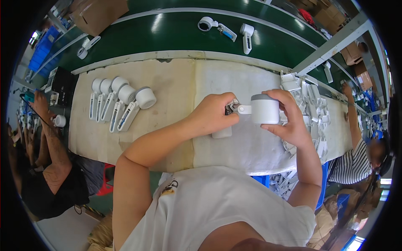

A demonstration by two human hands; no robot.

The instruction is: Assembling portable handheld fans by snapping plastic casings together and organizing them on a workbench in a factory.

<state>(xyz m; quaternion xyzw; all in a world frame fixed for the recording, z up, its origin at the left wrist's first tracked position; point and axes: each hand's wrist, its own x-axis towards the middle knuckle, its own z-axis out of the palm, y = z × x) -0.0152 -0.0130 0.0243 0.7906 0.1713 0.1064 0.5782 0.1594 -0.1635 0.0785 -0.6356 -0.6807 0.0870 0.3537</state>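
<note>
From my feed, the round device head (264, 108) in my right hand (289, 119) looks like smooth matt white plastic with a grey top; the piece pinched in my left hand (213, 113) shows a darker, possibly metal bit, too small to be sure. The worktop (176, 79) is covered in a dull, slightly rough off-white sheet, stained in places. The row of finished handhelds (121, 100) is the same satin white plastic. The conveyor belt (176, 31) behind is green and glossy, catching glare. The boxes (98, 14) are matt brown cardboard.
</note>
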